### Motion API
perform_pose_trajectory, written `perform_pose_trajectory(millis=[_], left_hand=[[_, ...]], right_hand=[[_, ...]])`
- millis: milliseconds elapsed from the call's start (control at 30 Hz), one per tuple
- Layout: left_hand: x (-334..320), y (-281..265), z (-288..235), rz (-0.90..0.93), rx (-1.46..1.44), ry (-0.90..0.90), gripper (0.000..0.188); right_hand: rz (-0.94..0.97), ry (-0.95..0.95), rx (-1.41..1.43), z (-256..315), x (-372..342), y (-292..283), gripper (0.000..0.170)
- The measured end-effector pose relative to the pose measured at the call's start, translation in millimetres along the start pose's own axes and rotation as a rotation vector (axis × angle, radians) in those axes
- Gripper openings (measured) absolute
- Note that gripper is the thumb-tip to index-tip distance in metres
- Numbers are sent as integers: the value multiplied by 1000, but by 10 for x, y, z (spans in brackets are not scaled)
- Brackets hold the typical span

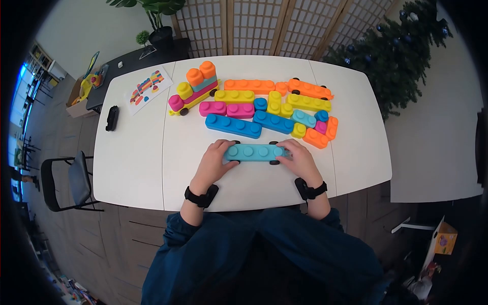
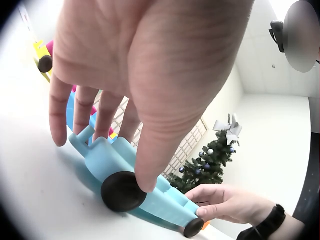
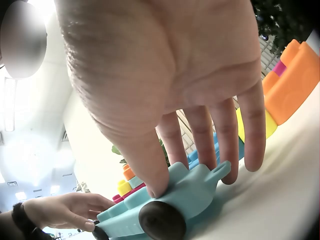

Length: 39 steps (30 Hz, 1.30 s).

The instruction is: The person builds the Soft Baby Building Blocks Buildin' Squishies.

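A light blue wheeled toy block (image 1: pixel 255 152), with a row of round studs and black wheels, stands on the white table in front of the person. The left hand (image 1: pixel 214 161) grips its left end, thumb on the near side above a wheel (image 2: pixel 123 191) and fingers on the far side. At its other end the right hand (image 1: pixel 301 163) holds it the same way, with the thumb just above a black wheel (image 3: pixel 162 220). A hitch loop (image 3: pixel 223 170) sticks out past the right fingers.
Beyond the hands lie blue long blocks (image 1: pixel 234 126), yellow blocks (image 1: pixel 234 96), pink blocks (image 1: pixel 212 108) and an orange wheeled block (image 1: pixel 310 89). A built toy wagon (image 1: pixel 195 94) stands behind left, near a picture sheet (image 1: pixel 148 90) and a black case (image 1: pixel 112 118).
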<state>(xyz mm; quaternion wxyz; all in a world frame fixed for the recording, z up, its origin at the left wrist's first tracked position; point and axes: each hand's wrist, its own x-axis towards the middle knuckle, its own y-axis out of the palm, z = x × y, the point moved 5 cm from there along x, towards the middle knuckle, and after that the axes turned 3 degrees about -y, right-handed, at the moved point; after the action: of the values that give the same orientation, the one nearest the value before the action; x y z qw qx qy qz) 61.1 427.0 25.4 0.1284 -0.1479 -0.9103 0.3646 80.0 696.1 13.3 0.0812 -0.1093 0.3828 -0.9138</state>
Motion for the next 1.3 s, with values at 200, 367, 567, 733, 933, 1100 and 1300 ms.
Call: perform_pose_trajectory(millis=[200, 367, 567, 733, 933, 1100, 1300], left_hand=[[9, 5, -10, 20, 14, -21, 57], [-12, -47, -62, -39, 60, 15, 56], [-22, -5, 19, 13, 33, -22, 49], [-37, -20, 11, 0, 28, -30, 49], [-51, -17, 22, -9, 39, -40, 50], [-33, -21, 23, 1, 27, -37, 50], [-43, -4, 36, -7, 51, -34, 50]], right_hand=[[9, 12, 39, -4, 29, -31, 35], [-86, -109, -93, 188, 338, -372, 34], [-114, -176, -306, 93, 1474, -679, 26], [-50, -142, -494, -265, 2107, -385, 26], [30, -39, -566, -432, 2366, -173, 28], [-2, -91, -549, -359, 2340, -193, 29], [-288, -217, -418, -165, 2062, -476, 28]])
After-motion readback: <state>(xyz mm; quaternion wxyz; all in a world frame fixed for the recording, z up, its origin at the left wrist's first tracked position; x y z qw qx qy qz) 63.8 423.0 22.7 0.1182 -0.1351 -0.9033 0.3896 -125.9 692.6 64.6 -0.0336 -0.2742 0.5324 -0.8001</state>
